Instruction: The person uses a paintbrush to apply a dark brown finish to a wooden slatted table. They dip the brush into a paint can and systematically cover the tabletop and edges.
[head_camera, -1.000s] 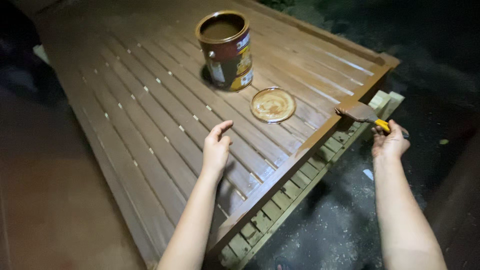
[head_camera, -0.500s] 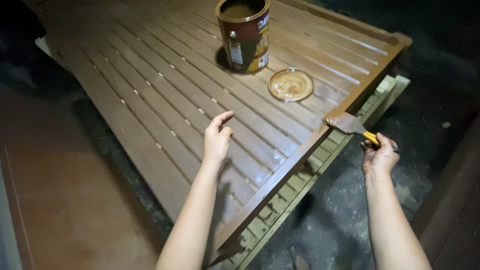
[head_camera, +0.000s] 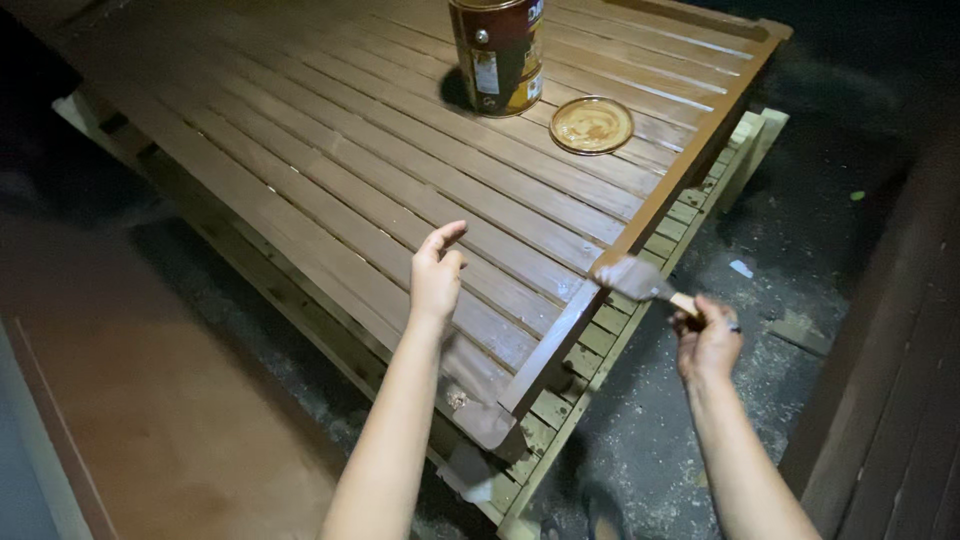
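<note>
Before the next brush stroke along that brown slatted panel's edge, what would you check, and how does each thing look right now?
1. Grip on the paintbrush: the right hand is closed round its handle. Ok.
2. Bristles on the work: they meet the edge rail of the slatted wooden panel. Ok.
3. Left hand out of the wet stain: it is above the slats, fingers loosely curled; whether it touches them cannot be seen. Cannot tell.
4. Stain can upright and away from the edge: ok.
5. Can lid lying flat on the slats beside the can: ok.
6. Stain left on the bristles: cannot tell.
</note>
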